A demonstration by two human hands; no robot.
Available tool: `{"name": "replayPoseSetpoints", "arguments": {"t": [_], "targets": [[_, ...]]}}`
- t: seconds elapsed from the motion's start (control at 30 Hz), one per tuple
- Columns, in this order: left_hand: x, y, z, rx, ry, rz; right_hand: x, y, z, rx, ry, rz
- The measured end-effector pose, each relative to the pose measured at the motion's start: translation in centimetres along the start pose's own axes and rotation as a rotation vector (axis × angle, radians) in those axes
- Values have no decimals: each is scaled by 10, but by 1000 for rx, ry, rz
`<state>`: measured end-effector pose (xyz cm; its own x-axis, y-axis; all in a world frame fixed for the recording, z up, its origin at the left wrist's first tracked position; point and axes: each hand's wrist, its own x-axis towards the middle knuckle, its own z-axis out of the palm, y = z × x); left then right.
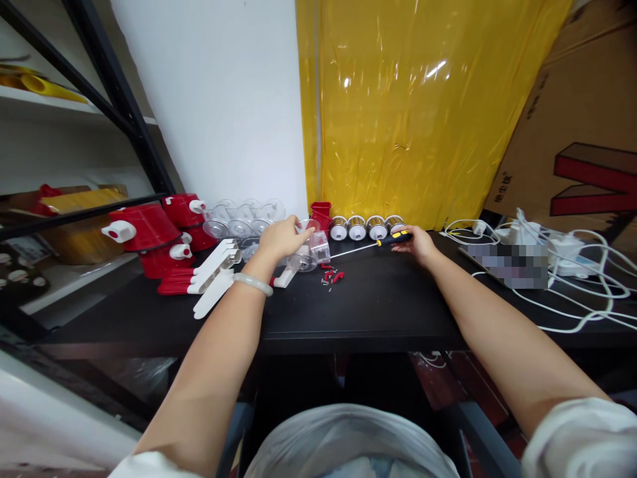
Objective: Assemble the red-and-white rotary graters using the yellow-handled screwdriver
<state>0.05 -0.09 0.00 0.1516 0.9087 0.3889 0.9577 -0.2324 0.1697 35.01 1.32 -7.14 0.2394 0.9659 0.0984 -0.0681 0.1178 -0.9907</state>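
My left hand (286,238) is closed on a clear plastic part (320,248) with a round, cup-like end lying on its side. A white handle-like piece (286,275) sits just below that part; I cannot tell whether the two are joined. My right hand (417,247) grips the black and yellow handle of a screwdriver (393,238). Its long shaft points left, and the tip reaches the edge of the clear part. Below the tip, small red pieces (338,277) and several screws (325,281) lie loose on the black table (378,305).
Red housings (154,232) with white knobs stand at the left, beside white handles (213,272). Clear domed parts (241,222) line the wall. Several round metallic cylinders (357,228) and a red container (321,212) stand behind. White cables (592,292) and a flat device (507,265) lie right.
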Motion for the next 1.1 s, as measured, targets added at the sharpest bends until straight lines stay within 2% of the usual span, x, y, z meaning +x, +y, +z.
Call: {"name": "replayPoseSetpoints", "arguments": {"t": [0.2,0.33,0.43,0.53,0.7,0.87,1.1], "targets": [[1,-1,0,-4,7,6,3,8,-4,-100,-21,-147],[0,0,-1,-6,1,0,4,13,-6,-172,-13,-195],[-1,1,-2,-6,-4,-7,5,14,-7,-229,22,-194],[-2,2,-2,-6,1,-5,6,12,-5,-181,60,-137],[-1,0,0,-10,8,0,1,3,-1,-16,-14,-44],[0,0,-1,-13,-7,-15,-2,1,-1,17,-35,-100],[-1,1,-2,-14,-9,-15,5,12,-8,-136,-19,-206]]}}
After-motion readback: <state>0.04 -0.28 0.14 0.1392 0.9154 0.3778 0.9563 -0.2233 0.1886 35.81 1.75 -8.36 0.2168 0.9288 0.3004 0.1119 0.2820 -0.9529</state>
